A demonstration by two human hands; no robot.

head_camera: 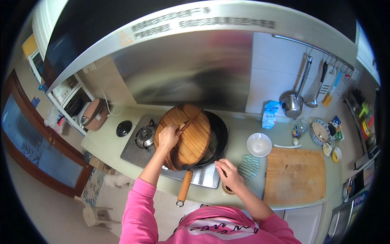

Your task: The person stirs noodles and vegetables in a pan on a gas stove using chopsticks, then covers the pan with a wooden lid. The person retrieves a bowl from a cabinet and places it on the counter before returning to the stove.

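Observation:
My left hand (169,138) grips the raised bar handle of a round wooden lid (195,137). Tilted, the lid covers the left part of a black wok (221,131) on the gas hob (202,177). The wok's right side is uncovered, and its contents are hard to make out. A wooden handle (185,186) with a metal ring points towards me. Just right of the wok's near rim, my right hand (230,175) is closed around a thin dark utensil (224,173), mostly hidden by the fingers. A small jar (227,189) with dark contents stands below that hand, partly covered.
Left are a bare burner (145,136), a black lid (124,128) and a rice cooker (95,114). Right are a white bowl (259,145), a green knitted cloth (249,166), a wooden cutting board (295,177) and a blue-white bag (270,114). A saucepan (292,105) hangs behind; the range hood (195,19) overhangs.

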